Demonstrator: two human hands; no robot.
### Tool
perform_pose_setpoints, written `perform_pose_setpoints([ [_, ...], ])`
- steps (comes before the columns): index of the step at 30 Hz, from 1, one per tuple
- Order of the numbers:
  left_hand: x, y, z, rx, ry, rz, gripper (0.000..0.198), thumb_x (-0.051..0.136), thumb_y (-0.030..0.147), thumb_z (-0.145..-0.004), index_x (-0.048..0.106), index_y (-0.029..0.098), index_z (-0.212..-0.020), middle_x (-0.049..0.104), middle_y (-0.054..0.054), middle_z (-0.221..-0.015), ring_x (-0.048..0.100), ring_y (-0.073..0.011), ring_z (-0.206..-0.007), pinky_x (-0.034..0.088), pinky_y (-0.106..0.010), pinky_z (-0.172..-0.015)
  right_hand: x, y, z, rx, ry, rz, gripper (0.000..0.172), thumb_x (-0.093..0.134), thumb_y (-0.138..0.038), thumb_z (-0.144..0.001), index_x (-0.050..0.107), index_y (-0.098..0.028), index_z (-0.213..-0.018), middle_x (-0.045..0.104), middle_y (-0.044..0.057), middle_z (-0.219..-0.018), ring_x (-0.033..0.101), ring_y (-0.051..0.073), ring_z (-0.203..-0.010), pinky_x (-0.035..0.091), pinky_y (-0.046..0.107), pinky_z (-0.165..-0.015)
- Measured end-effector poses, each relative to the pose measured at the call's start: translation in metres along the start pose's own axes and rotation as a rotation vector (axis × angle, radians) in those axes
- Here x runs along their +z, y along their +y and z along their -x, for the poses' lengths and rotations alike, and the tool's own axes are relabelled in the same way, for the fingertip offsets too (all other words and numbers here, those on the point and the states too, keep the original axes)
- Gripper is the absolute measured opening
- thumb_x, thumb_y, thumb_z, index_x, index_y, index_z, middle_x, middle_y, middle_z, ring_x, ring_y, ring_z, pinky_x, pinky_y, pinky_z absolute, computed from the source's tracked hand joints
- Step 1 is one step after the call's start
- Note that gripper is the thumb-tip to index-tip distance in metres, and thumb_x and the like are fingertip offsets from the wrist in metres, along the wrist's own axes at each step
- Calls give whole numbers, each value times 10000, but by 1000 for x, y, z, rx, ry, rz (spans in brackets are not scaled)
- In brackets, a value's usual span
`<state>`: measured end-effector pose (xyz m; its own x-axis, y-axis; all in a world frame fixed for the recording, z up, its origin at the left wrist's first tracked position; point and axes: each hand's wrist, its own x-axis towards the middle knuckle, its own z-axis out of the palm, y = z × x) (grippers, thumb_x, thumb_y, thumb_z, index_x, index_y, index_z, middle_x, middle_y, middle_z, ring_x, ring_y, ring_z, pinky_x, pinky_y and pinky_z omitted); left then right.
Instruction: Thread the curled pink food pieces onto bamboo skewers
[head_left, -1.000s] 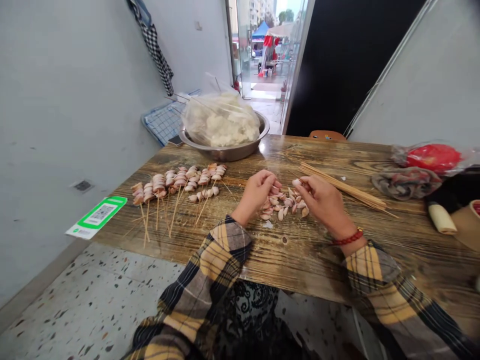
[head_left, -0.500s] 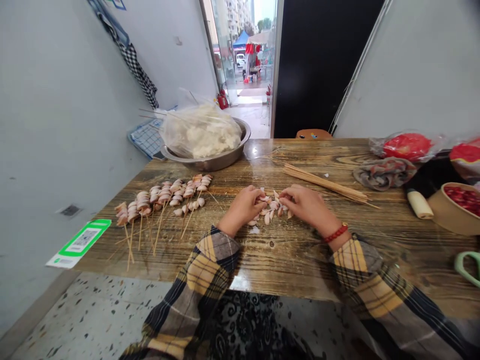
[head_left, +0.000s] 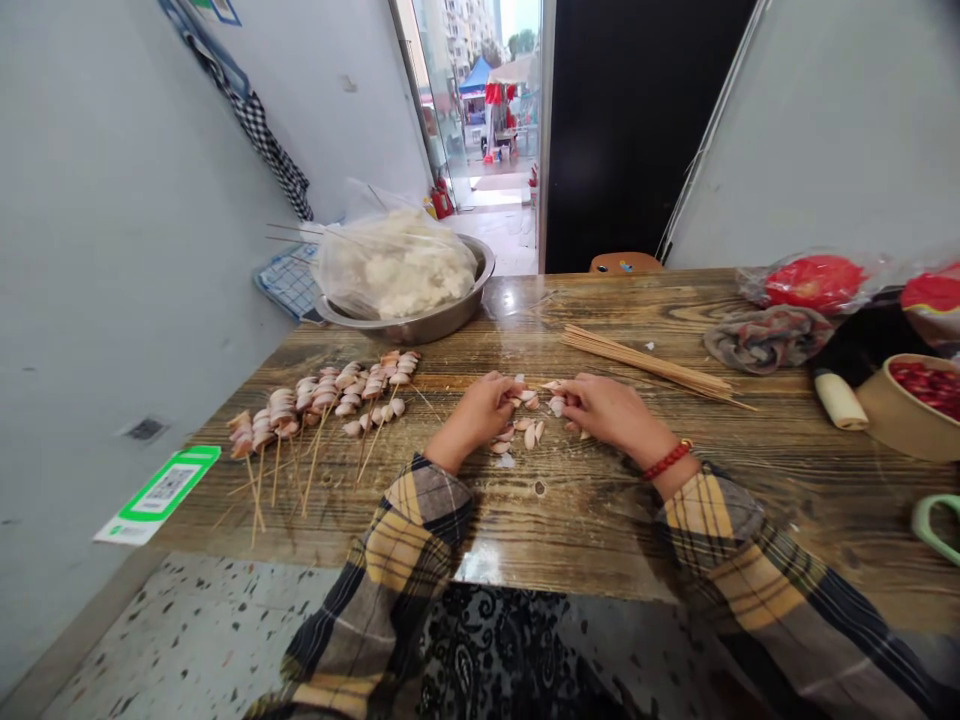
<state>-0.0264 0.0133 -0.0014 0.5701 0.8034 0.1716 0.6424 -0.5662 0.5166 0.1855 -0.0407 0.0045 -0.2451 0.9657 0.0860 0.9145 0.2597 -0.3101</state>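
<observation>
Loose garlic cloves [head_left: 530, 436] lie in a small pile on the wooden table between my hands. My left hand [head_left: 478, 412] is closed at the pile's left side, thumb and fingertips pinching at a clove. On the right side my right hand [head_left: 606, 408] pinches a pale clove [head_left: 555, 404] between thumb and fingers; its fingertips partly cover other cloves. A scrap of white garlic skin [head_left: 505, 461] rests just below the pile. To the left, several garlic skewers [head_left: 321, 392] lie in a row, their bare stick ends pointing toward me.
A bundle of bare wooden skewers [head_left: 649, 365] lies beyond my right hand. A metal basin [head_left: 420, 328] holding a plastic bag [head_left: 405, 265] stands at the back left. On the right are a crumpled cloth [head_left: 769, 340], a tub of red pieces [head_left: 911, 415] and a green handle [head_left: 926, 525].
My hands have moved slightly apart. The cloves between them are more spread out, with a wider gap in the pile. The view has shifted a little.
</observation>
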Motion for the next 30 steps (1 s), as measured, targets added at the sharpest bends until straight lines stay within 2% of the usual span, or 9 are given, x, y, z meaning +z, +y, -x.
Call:
perform_pose_setpoints([
  [4,2,-1,0,-8,7,-10,181,569,102,-744,659,154,-892,578,-38,-821,530,-176,-809,418,-299,-759,2,-2,0,0,8,13,157,533,-323,-904,659,-236,-940,624,22,-854,575,151,-765,268,253,-558],
  [9,5,-1,0,9,-2,-54,80,548,150,-792,598,166,-731,553,-36,-770,506,-177,-769,405,-308,-742,6,-2,-1,-17,44,2,102,577,-280,-872,626,-228,-946,615,25,-916,580,162,-836,311,242,-605],
  [14,7,-2,1,45,-13,-59,87,517,182,-832,590,171,-785,553,-43,-818,512,-180,-806,416,-307,-758,8,0,-3,-69,36,-56,65,568,-235,-880,629,-222,-895,628,15,-894,570,151,-815,325,239,-642],
  [19,8,-2,-1,42,6,15,138,500,206,-858,590,166,-763,576,-52,-812,531,-181,-821,428,-320,-798,6,3,-7,-66,19,-84,221,493,-249,-930,685,-210,-827,633,26,-837,563,150,-780,336,244,-665],
  [21,6,-1,-2,10,29,107,123,536,214,-835,587,165,-735,581,-45,-786,532,-170,-782,442,-309,-766,6,5,-7,-71,7,-91,222,490,-246,-931,699,-211,-866,635,29,-849,568,150,-788,348,243,-678],
  [23,3,3,0,-80,28,291,124,562,263,-828,586,168,-751,565,-19,-720,517,-140,-665,447,-268,-646,7,6,-7,-60,29,-106,223,484,-249,-936,705,-219,-920,641,33,-876,581,154,-821,368,241,-699],
  [26,-2,8,3,-253,-24,653,216,586,379,-823,582,162,-824,536,19,-644,429,-78,-474,353,-196,-452,5,4,-3,9,186,-138,275,429,-281,-968,689,-225,-1036,659,50,-960,600,170,-891,403,251,-741],
  [28,-6,12,5,-289,-44,856,261,620,402,-799,588,145,-840,574,6,-677,437,-58,-467,331,-171,-425,1,0,0,24,299,-137,309,403,-313,-980,653,-228,-1142,664,64,-1030,604,189,-937,425,268,-768],
  [30,-8,14,5,-270,-32,1018,271,665,382,-765,607,131,-849,611,-14,-729,490,-58,-523,364,-158,-451,-2,-7,3,-13,356,-120,338,392,-334,-984,612,-246,-1225,668,69,-1060,605,204,-965,440,285,-784],
])
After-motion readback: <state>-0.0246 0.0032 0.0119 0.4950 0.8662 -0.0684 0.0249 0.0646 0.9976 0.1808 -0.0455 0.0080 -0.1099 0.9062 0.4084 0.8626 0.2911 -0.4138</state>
